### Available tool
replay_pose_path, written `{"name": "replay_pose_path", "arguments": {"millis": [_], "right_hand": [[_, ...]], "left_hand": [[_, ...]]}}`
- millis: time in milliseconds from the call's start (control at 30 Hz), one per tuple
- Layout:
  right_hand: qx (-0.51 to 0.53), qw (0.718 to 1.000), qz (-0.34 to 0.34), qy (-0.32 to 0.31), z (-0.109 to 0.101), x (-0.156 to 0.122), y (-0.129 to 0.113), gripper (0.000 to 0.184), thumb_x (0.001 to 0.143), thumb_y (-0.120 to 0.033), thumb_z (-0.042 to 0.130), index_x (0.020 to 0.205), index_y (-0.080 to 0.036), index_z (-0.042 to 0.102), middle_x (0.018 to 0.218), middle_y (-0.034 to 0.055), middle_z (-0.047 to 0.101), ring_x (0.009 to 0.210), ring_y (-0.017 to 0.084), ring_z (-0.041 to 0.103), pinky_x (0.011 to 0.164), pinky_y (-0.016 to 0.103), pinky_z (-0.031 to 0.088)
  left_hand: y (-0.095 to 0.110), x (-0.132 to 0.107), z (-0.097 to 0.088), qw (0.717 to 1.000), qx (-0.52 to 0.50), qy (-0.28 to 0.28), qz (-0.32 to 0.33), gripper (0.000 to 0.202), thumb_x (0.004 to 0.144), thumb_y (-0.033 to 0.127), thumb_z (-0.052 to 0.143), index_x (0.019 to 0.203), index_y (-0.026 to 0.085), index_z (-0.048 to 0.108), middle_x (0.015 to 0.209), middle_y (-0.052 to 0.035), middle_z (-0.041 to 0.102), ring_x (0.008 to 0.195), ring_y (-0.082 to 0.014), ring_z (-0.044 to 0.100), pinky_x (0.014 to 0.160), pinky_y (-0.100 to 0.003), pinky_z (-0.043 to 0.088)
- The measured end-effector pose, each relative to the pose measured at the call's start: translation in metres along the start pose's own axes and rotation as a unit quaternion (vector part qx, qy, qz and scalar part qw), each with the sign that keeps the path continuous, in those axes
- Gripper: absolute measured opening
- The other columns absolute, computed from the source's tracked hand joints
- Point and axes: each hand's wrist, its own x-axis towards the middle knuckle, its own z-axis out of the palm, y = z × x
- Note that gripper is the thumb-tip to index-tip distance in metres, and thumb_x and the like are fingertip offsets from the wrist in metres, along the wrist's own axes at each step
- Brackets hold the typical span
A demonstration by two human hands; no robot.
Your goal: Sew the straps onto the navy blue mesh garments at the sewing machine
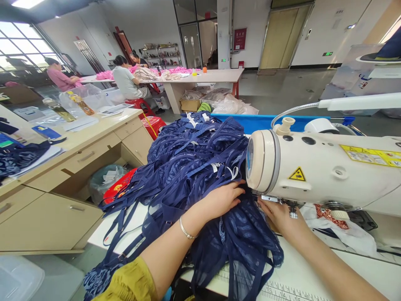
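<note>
A navy lace garment with thin straps [238, 246] lies under the head of a white sewing machine [307, 159] and hangs over the table's front edge. My left hand [224, 200] is bent over its cloth, fingers curled on the fabric just left of the needle area. On the other side, my right hand [283, 215] grips the garment's edge beneath the machine head; its fingertips are partly hidden by the metal presser parts [272, 200]. A large heap of similar navy garments [188, 154], with white tags, piles up behind my left hand.
A ruler-marked white sewing table [282, 288] lies below. To the left stands a wooden desk [103, 138] with bottles and papers. A red stool [153, 125] and a bin with a plastic bag [106, 177] are nearby. Several people sit at a far table [216, 76].
</note>
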Motion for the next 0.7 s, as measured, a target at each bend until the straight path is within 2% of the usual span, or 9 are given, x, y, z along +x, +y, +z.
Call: {"name": "replay_pose_path", "arguments": {"millis": [167, 267, 400, 500, 567, 700], "right_hand": [[-0.030, 0.999, 0.001, 0.032, 0.000, 0.002, -0.001, 0.023, 0.097, -0.025, 0.052, 0.106, -0.025, 0.074, 0.077, 0.0025, 0.073, 0.069, 0.020, 0.067, 0.076, 0.033, 0.048], [-0.050, 0.997, -0.013, 0.051, 0.003, 0.000, 0.000, 0.022, 0.097, -0.023, 0.053, 0.104, -0.025, 0.074, 0.083, 0.0029, 0.075, 0.076, 0.021, 0.069, 0.074, 0.032, 0.048], [-0.022, 1.000, 0.004, 0.022, 0.006, -0.002, 0.000, 0.024, 0.097, -0.023, 0.052, 0.107, -0.026, 0.073, 0.090, 0.0047, 0.076, 0.076, 0.023, 0.071, 0.070, 0.033, 0.051], [-0.011, 1.000, -0.005, 0.027, 0.004, 0.000, 0.000, 0.026, 0.096, -0.018, 0.050, 0.106, -0.026, 0.073, 0.092, 0.0049, 0.077, 0.075, 0.023, 0.071, 0.068, 0.033, 0.053], [-0.011, 0.999, -0.021, 0.037, -0.001, 0.002, -0.001, 0.030, 0.095, -0.014, 0.048, 0.106, -0.025, 0.073, 0.092, 0.0045, 0.077, 0.072, 0.022, 0.071, 0.071, 0.034, 0.055], [0.007, 1.000, -0.004, 0.007, -0.014, 0.006, -0.004, 0.035, 0.093, -0.009, 0.046, 0.108, -0.024, 0.073, 0.100, 0.0057, 0.076, 0.076, 0.022, 0.071, 0.081, 0.039, 0.058]], "left_hand": [[0.000, 0.000, 0.000, 1.000, -0.010, -0.014, 0.021, 0.033, 0.096, 0.014, 0.050, 0.126, 0.020, 0.063, 0.136, -0.0052, 0.059, 0.123, -0.0206, 0.059, 0.107, -0.030, 0.046], [0.001, 0.001, 0.001, 1.000, -0.003, -0.006, 0.014, 0.034, 0.097, 0.014, 0.048, 0.126, 0.019, 0.063, 0.136, -0.0061, 0.060, 0.124, -0.0211, 0.059, 0.108, -0.031, 0.046], [0.004, 0.002, 0.002, 1.000, 0.005, -0.004, 0.010, 0.033, 0.097, 0.014, 0.047, 0.126, 0.018, 0.064, 0.135, -0.0078, 0.061, 0.124, -0.0216, 0.059, 0.107, -0.032, 0.047], [0.004, 0.003, 0.002, 1.000, 0.010, -0.011, 0.011, 0.032, 0.096, 0.014, 0.047, 0.123, 0.018, 0.065, 0.132, -0.0086, 0.062, 0.122, -0.0220, 0.060, 0.105, -0.031, 0.048], [0.004, 0.003, 0.001, 1.000, 0.016, -0.013, 0.010, 0.031, 0.096, 0.014, 0.047, 0.120, 0.018, 0.066, 0.130, -0.0085, 0.062, 0.121, -0.0220, 0.061, 0.104, -0.031, 0.049], [0.003, 0.004, 0.000, 1.000, 0.019, -0.013, 0.012, 0.029, 0.096, 0.014, 0.048, 0.117, 0.019, 0.068, 0.126, -0.0077, 0.065, 0.119, -0.0217, 0.062, 0.103, -0.031, 0.049]]}}
